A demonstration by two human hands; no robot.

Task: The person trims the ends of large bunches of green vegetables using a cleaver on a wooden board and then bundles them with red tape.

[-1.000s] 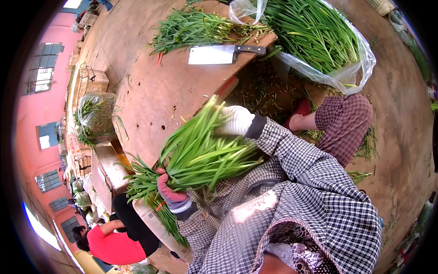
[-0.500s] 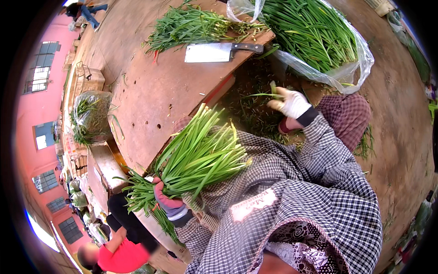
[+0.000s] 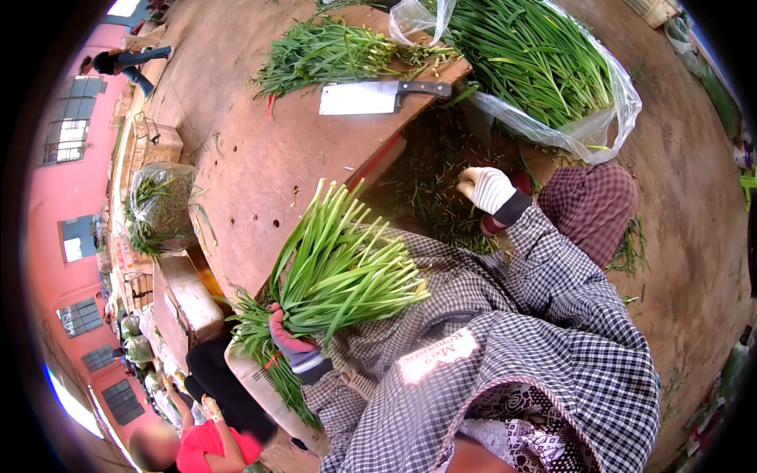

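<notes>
My left hand [image 3: 293, 337], in a pink and grey glove, is closed round a thick bunch of garlic chives [image 3: 347, 276]. The pale cut ends fan out to the upper right, over my checked smock. My right hand [image 3: 486, 188], in a white glove, hangs above the littered ground by my knee. Its fingers are curled together, and nothing shows in them. On the brown board [image 3: 252, 173] lies a cleaver [image 3: 361, 98] with a dark handle, beside a pile of chives [image 3: 331, 54].
A clear plastic bag [image 3: 579, 138] full of long chives stands at the upper right. Trimmings [image 3: 441, 205] litter the ground between board and knee. At the left are a bagged bundle [image 3: 162, 201] and boxes [image 3: 189, 296]. A person in red [image 3: 209, 449] sits lower left; another walks far off.
My right hand has lowered slightly, and the green leaf bit that was in its fingers is gone from them. The left hand keeps its bunch, and the seated person's arms have moved.
</notes>
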